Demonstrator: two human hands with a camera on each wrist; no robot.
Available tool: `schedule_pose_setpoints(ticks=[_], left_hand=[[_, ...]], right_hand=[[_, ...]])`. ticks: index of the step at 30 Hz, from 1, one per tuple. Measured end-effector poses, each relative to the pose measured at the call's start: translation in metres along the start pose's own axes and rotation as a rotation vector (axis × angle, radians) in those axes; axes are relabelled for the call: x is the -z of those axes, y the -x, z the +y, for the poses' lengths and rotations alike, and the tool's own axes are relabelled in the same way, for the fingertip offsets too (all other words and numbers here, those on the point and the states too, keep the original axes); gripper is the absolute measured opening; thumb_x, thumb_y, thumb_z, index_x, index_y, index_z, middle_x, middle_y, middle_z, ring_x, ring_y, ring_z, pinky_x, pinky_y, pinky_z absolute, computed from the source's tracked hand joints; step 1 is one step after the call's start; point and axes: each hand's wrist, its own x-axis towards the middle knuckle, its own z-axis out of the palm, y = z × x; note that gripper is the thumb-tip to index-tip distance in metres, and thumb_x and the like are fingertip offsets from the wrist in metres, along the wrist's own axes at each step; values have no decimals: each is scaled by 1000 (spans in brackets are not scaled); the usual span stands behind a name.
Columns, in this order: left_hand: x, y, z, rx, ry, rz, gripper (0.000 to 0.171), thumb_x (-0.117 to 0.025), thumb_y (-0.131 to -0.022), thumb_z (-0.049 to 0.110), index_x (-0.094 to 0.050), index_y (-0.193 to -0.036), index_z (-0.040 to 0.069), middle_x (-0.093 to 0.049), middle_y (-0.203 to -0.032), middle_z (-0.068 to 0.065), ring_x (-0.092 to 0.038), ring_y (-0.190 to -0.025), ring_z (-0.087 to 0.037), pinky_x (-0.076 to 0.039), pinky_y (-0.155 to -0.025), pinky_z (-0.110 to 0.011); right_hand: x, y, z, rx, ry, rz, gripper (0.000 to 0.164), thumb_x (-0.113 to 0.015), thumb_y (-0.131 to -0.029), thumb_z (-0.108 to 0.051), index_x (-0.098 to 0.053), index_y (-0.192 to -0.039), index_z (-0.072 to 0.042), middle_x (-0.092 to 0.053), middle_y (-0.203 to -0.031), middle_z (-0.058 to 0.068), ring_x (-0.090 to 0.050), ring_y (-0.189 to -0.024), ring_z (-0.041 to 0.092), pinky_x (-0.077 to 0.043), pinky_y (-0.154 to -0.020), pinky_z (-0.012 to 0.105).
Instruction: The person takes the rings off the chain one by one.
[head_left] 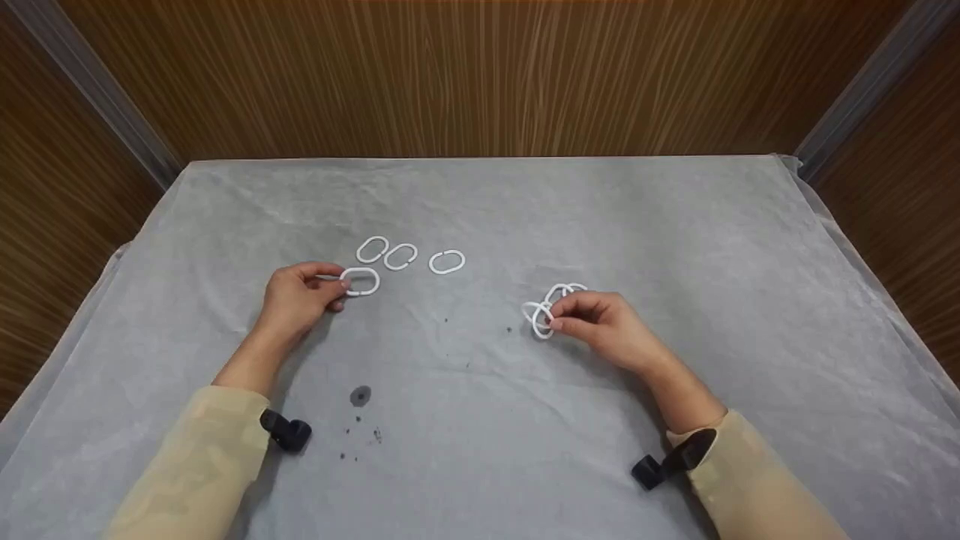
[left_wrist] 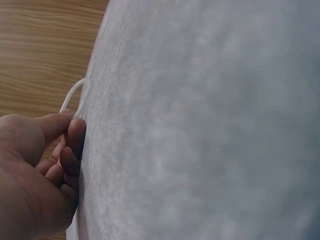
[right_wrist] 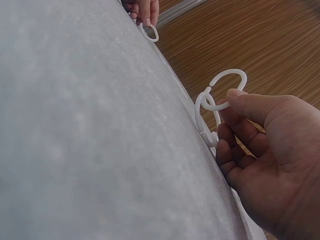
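My left hand (head_left: 300, 296) pinches a white oval curtain ring (head_left: 378, 282) between thumb and fingers, low over the cloth. A small gap shows in the ring's lower side. On the right, my right hand (head_left: 609, 327) pinches one ring (right_wrist: 244, 79) of a short chain of linked white curtain rings (head_left: 548, 294). In the right wrist view the gap in the held ring faces another ring (right_wrist: 197, 112) that is looped through it. Fingers partly hide the rest of the chain. Three loose curtain rings (head_left: 442, 272) lie flat beyond the left hand, apart from each other or nearly touching.
A grey cloth (head_left: 465, 435) covers the table and has some wrinkles. Dark spots (head_left: 361, 396) mark it near the left forearm. Wood-grain panels (head_left: 480, 82) stand at the back and both sides. Each sleeve carries a small black camera (head_left: 289, 431).
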Motion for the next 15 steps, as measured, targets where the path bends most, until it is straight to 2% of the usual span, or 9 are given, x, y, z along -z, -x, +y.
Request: schedule_pose_setpoints(ticks=[5, 15], left_hand=[[-1, 0, -1, -4, 2, 7, 28, -76, -97, 2, -72, -122, -9, -75, -80, -3, -68, -59, -4, -56, -62, -18], [-4, 2, 2, 7, 4, 79, 27, -75, -99, 5, -73, -122, -9, -74, -90, -6, -70, -65, -4, -58, -67, -19]], right_hand=[[0, 0, -1, 0, 6, 1, 11, -75, -94, 6, -74, -105, 10, -74, -97, 3, -67, -91, 10, -55, -79, 21], [1, -1, -1, 6, 9, 3, 12, -76, -95, 3, -74, -105, 10, -73, -100, 14, -66, -91, 11, -55, -79, 21]])
